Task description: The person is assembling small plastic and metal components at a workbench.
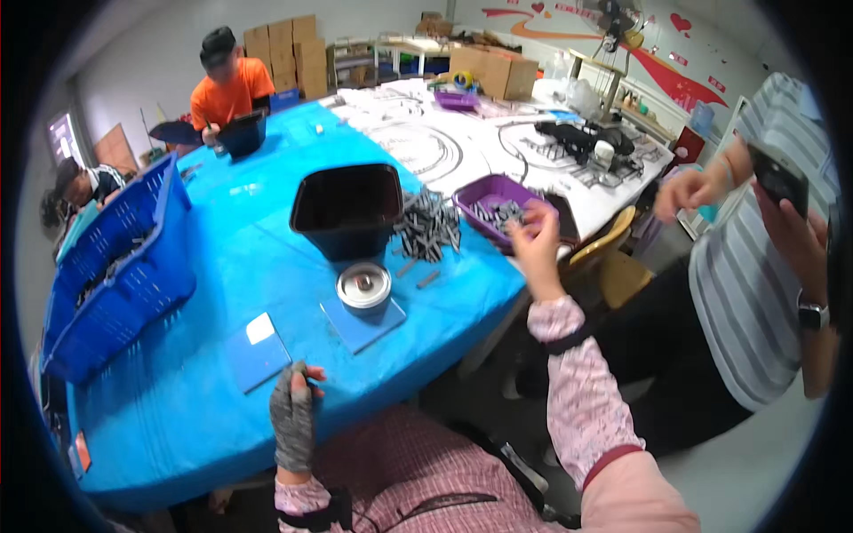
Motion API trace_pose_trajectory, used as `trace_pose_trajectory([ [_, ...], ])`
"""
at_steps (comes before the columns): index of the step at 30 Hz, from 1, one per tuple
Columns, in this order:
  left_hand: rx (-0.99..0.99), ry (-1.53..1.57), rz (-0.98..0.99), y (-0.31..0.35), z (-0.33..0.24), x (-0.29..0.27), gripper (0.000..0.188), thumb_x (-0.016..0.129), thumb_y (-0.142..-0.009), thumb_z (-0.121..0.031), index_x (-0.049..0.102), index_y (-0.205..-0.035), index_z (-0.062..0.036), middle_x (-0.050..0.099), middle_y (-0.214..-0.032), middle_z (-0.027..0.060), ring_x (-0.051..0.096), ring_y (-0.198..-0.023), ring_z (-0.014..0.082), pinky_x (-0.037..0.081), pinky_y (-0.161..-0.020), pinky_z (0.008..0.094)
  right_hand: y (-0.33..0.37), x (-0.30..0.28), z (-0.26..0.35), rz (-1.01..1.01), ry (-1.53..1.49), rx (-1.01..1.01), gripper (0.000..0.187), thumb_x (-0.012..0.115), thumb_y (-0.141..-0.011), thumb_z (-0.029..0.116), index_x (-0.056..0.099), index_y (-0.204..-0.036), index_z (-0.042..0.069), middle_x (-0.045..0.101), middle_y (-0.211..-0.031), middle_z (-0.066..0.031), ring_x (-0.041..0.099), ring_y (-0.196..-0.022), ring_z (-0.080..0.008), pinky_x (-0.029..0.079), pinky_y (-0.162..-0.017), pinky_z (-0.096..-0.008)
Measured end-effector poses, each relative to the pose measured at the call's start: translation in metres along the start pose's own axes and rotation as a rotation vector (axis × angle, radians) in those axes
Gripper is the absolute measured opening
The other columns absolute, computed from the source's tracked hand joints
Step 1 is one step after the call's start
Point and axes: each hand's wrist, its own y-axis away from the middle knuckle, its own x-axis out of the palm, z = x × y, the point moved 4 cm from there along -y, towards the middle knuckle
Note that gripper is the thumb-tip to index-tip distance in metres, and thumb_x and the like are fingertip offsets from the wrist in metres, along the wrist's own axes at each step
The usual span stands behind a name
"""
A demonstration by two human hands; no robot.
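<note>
My left hand, in a grey fingerless glove, is at the table's near edge with its fingers curled together; what they hold, if anything, I cannot make out. Just beyond it lies a blue board with a white square on it. Over the near right side of a purple basket is my right hand, bare, its thumb and fingers drawn into a pinch. Short grey stick-like pieces lie in that basket. Whether one is between the fingers is too small to tell.
A round metal tin stands on a second blue board. Behind it are a black tub and a loose pile of grey pieces. A large blue crate stands left. A person holding a phone stands close on the right.
</note>
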Motion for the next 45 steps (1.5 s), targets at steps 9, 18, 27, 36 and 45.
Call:
trace_pose_trajectory([
  [9, 0.142, 0.085, 0.02, -0.001, 0.002, 0.007, 0.025, 0.055, -0.092, -0.002, 0.059, -0.117, -0.003, 0.064, -0.104, 0.0075, 0.06, -0.088, 0.0125, 0.051, -0.071, 0.0244, 0.018, 0.071, 0.049, 0.445, 0.331, -0.441, 0.014, 0.068, -0.078, 0.012, 0.061, -0.089, 0.007, 0.058, -0.091, -0.0096, 0.056, -0.088, -0.0295, 0.047, -0.076, -0.0395],
  [18, 0.017, 0.134, 0.085, -0.003, 0.002, 0.003, 0.027, 0.055, -0.096, -0.018, 0.061, -0.118, -0.0027, 0.063, -0.099, 0.0049, 0.056, -0.081, 0.0105, 0.048, -0.073, 0.0258, 0.022, 0.065, 0.052, 0.431, 0.373, -0.448, 0.011, 0.067, -0.08, 0.012, 0.059, -0.085, 0.007, 0.056, -0.087, -0.0095, 0.055, -0.087, -0.0299, 0.045, -0.076, -0.0403],
  [27, 0.146, 0.05, -0.016, 0.006, -0.015, 0.02, 0.04, 0.063, -0.089, -0.009, 0.054, -0.128, -0.0057, 0.06, -0.105, 0.0065, 0.057, -0.08, 0.0108, 0.049, -0.074, 0.0243, 0.058, 0.061, 0.09, 0.526, 0.121, -0.261, 0.014, 0.066, -0.085, 0.01, 0.06, -0.096, 0.005, 0.061, -0.086, -0.0073, 0.059, -0.078, -0.0237, 0.047, -0.072, -0.0342],
  [36, 0.331, -0.053, -0.055, 0.01, -0.059, 0.054, 0.018, 0.07, -0.082, -0.001, 0.066, -0.099, -0.0033, 0.065, -0.088, 0.0037, 0.061, -0.075, 0.012, 0.05, -0.068, 0.0255, 0.116, 0.067, 0.171, 0.986, -0.898, 0.521, 0.028, 0.054, -0.097, 0.017, 0.048, -0.121, 0.003, 0.062, -0.092, -0.0037, 0.056, -0.078, -0.0077, 0.046, -0.069, -0.0217],
  [45, 0.112, 0.134, -0.161, 0.027, -0.055, 0.055, 0.015, 0.07, -0.085, -0.006, 0.066, -0.099, -0.0039, 0.066, -0.087, 0.003, 0.059, -0.072, 0.0098, 0.048, -0.063, 0.0226, 0.131, 0.056, 0.2, 0.485, -0.444, -0.171, 0.021, 0.066, -0.085, 0.0, 0.061, -0.105, 0.001, 0.063, -0.112, -0.0125, 0.063, -0.088, -0.0166, 0.053, -0.074, -0.0273],
])
